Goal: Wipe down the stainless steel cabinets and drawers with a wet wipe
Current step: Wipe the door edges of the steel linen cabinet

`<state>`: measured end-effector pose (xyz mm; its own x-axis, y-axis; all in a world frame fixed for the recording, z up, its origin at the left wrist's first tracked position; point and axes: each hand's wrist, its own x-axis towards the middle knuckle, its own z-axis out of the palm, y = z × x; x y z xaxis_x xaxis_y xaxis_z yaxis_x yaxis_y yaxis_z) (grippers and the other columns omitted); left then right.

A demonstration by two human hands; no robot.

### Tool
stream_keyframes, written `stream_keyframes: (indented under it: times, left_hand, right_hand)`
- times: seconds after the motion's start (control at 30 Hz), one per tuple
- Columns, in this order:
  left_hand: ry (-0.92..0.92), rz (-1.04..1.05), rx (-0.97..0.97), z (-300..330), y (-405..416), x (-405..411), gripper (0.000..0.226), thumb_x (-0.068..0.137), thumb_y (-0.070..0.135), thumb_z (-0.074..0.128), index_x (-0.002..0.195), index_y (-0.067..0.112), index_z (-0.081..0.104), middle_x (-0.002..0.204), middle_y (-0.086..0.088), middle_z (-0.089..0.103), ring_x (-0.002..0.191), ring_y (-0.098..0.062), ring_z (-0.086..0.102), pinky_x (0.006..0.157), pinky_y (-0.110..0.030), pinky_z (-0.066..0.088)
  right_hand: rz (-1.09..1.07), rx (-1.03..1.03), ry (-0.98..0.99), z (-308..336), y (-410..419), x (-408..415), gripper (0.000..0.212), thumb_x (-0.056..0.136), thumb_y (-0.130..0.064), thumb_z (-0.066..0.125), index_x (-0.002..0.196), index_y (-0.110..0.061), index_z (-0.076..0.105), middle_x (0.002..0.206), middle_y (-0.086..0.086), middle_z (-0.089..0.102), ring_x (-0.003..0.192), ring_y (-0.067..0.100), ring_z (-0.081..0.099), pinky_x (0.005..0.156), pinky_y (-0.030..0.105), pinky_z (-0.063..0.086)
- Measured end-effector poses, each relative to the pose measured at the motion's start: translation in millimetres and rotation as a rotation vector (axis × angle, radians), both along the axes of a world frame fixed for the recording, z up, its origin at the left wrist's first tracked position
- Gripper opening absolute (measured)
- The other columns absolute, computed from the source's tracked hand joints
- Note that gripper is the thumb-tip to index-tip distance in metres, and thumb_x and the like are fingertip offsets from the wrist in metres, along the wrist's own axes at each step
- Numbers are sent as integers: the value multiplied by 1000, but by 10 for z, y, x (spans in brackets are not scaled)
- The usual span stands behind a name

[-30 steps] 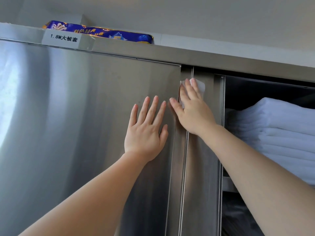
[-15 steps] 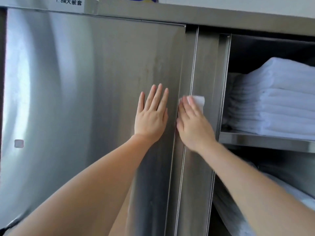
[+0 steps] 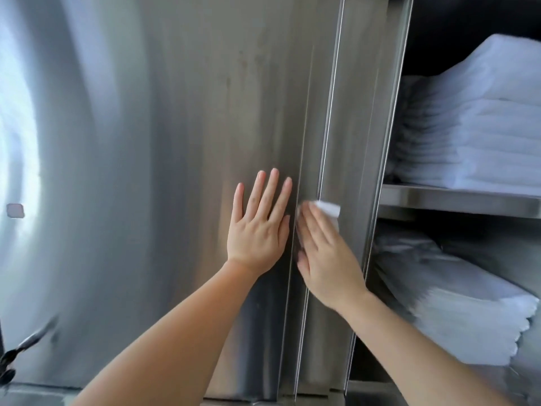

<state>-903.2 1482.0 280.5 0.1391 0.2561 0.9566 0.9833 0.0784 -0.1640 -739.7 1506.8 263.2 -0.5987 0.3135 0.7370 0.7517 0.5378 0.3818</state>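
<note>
Head view of a stainless steel cabinet with sliding doors. The left hand [image 3: 259, 230] lies flat against the front door [image 3: 175, 142], fingers spread and pointing up, its grip open and holding nothing. Just beside it, the right hand [image 3: 325, 259] presses a white wet wipe [image 3: 329, 208] against the narrow vertical panel [image 3: 345, 127] at the door's right edge; the fingers lie extended over the wipe, pinning it flat to the metal rather than pinching it, and a folded corner of the wipe shows beyond the fingertips. The two hands sit close together, separated by the door's vertical edge. To the right, the cabinet interior stands open: a metal shelf [image 3: 456, 197] carries a stack of folded white linens [image 3: 474, 127], and a second stack of folded white linens [image 3: 456, 312] lies in the compartment beneath it. A small square mark [image 3: 15, 210] shows on the door's far left, within a bright reflection.
</note>
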Motion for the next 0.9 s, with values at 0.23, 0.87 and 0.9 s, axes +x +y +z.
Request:
stream_keyframes:
  times: [0.23, 0.87, 0.9]
  left_hand:
    - [-2, 2, 6, -26, 56, -26, 59, 101, 31, 33, 157, 18, 20, 163, -7, 15, 151, -27, 9, 122, -52, 8]
    - [7, 4, 40, -25, 53, -26, 54, 104, 33, 27, 156, 18, 21, 163, -8, 19, 151, -28, 13, 122, -50, 8]
    - [6, 8, 44, -26, 52, -27, 54, 104, 33, 27, 156, 18, 21, 163, -8, 20, 150, -27, 13, 122, -49, 8]
  right_hand:
    - [56, 18, 138, 900, 36, -65, 60, 96, -28, 23, 146, 4, 35, 156, 16, 28, 148, 26, 19, 120, 44, 22]
    - [90, 33, 235, 399, 163, -165, 58, 97, -23, 31, 149, 2, 28, 160, 13, 19, 151, 21, 6, 122, 41, 15]
    - [93, 22, 226, 228, 153, -151, 59, 96, -23, 34, 149, 2, 28, 161, 13, 18, 151, 22, 5, 122, 42, 15]
